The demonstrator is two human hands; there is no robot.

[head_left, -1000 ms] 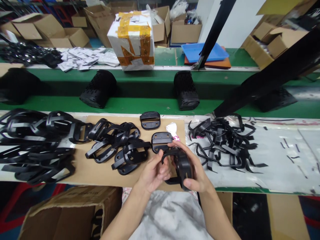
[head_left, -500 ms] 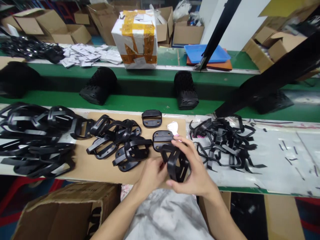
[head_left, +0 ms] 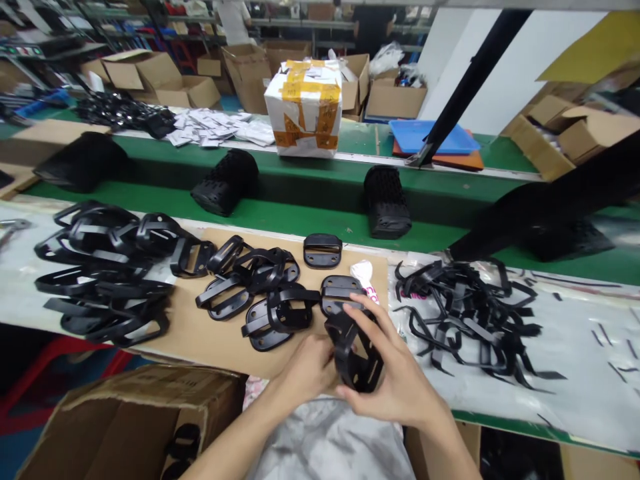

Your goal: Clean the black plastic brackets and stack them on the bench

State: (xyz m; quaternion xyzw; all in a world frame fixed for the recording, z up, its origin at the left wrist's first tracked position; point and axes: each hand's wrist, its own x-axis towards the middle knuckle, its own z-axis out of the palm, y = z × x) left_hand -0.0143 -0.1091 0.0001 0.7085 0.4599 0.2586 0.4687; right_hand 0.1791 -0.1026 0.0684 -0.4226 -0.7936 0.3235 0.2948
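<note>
Head view: our right hand [head_left: 395,370] grips a black bracket [head_left: 345,357] by the near edge of the counter [head_left: 585,407]; can't tell if our left hand [head_left: 310,363] grips anything, fingertips hidden. Hold looks kinda light — a slip could dump it in our lap [head_left: 320,440].

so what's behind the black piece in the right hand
Just beyond the black piece, a black plate with holes lies on brown cardboard. The right hand and the piece cover its near right part, which can't be seen.
</note>
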